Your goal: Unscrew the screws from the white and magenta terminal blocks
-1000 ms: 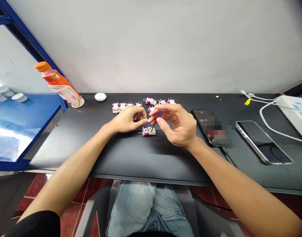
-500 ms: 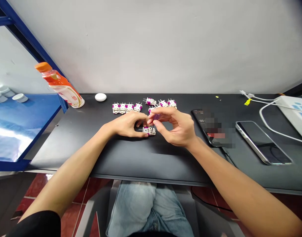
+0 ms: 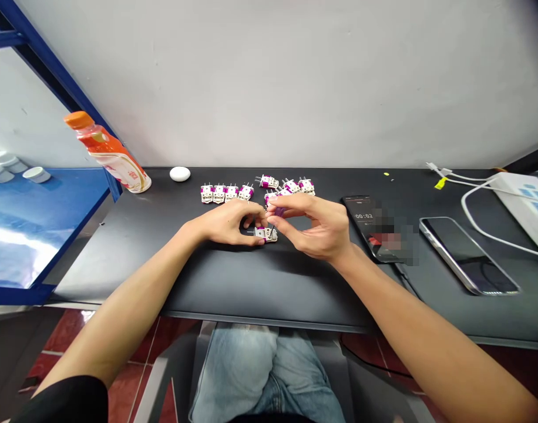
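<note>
A small white-and-purple plug core (image 3: 271, 235) with metal pins lies on the dark table, pins pointing left. The thumb and fingers of my left hand (image 3: 225, 222) are closed around its left end. In my right hand (image 3: 324, 228) a small screwdriver (image 3: 278, 212) with a see-through purple handle is pinched between thumb and fingers. Its dark shaft slants down to the plug core; the very tip is too small to make out. Behind my left hand, several similar plug cores (image 3: 219, 194) stand in a row. Another loose group of plug cores (image 3: 290, 186) lies behind my right hand, partly covered by it.
To the right lie a black phone (image 3: 361, 218) showing a timer, a second phone (image 3: 471, 255), and a white box (image 3: 522, 200) with white cables (image 3: 469, 214). At the back left are an orange-capped bottle (image 3: 114, 155) and a white oval object (image 3: 180, 174).
My left hand has moved slightly down and right and taken hold of the plug core. My right fingers have shifted on the screwdriver handle, closing more tightly over it.
</note>
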### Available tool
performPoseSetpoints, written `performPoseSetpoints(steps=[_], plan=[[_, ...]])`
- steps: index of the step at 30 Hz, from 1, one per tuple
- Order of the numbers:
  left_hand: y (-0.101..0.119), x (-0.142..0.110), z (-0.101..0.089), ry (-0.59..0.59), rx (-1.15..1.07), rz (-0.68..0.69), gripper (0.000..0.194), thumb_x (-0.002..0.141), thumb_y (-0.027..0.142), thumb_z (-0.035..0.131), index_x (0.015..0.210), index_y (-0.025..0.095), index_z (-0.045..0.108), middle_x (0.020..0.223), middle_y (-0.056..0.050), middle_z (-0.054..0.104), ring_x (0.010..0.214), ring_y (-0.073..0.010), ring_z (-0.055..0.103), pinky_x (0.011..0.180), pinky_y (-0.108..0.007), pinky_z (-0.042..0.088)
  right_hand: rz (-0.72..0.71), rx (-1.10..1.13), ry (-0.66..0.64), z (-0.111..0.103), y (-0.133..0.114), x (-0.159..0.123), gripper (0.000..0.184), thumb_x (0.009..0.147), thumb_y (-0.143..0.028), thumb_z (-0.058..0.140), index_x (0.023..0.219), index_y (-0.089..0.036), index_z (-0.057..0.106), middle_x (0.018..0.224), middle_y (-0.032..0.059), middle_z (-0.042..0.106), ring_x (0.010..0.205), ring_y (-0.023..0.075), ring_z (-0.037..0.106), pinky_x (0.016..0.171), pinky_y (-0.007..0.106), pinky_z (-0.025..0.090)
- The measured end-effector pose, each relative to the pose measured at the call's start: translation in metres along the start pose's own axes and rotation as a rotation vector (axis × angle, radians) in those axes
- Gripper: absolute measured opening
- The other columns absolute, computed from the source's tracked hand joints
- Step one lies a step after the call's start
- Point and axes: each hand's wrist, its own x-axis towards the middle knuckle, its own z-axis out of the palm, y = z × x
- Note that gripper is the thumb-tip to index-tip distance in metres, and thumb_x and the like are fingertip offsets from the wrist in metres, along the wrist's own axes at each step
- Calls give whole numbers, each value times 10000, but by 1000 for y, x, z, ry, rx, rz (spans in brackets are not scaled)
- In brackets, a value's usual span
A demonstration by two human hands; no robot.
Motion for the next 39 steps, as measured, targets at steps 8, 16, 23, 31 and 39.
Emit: performPoseSetpoints(steps=[8, 16, 23, 31, 39], plan=[[2, 0, 0, -11, -21, -8, 264, 890, 409, 873, 1017, 217, 745, 866, -6, 729, 772, -173, 635, 730, -300, 521, 63, -72, 92, 2, -7, 2, 262, 1021, -173, 882, 1231, -323, 927, 1107, 14, 957, 893, 232, 924, 841, 362, 806], [-2, 0, 3, 32, -44, 9, 265, 855, 357, 870, 930, 229, 650, 843, 11, 690, 724, -154, 610, 684, -287, 513, 83, 116, -148, -1, -7, 1, 367, 1189, -187, 616, 1493, -276, 802, 1206, 66, 929, 1010, 200, 919, 993, 363, 778], [1, 0, 1, 9, -10, -18, 239, 884, 390, 862, 934, 221, 700, 816, 10, 696, 757, -173, 648, 712, -296, 528, -69, -9, -85, -2, 2, 3, 287, 1085, -233, 821, 1339, -352, 883, 1175, 70, 810, 997, 217, 815, 832, 385, 752], [-3, 0, 2, 46, -13, 27, 238, 867, 369, 880, 909, 222, 697, 812, 8, 692, 715, -157, 613, 681, -288, 504, -35, -41, -10, -2, -7, 2, 469, 1056, -159, 815, 1482, -354, 832, 1213, 50, 922, 1012, 250, 886, 971, 421, 771], [-2, -1, 0, 30, 19, 23, 224, 898, 385, 882, 980, 211, 766, 808, 7, 711, 717, -157, 613, 702, -289, 511, -102, -28, -10, -3, -3, 7, 362, 1002, -194, 920, 1323, -361, 903, 1122, 40, 880, 890, 195, 840, 776, 340, 743]])
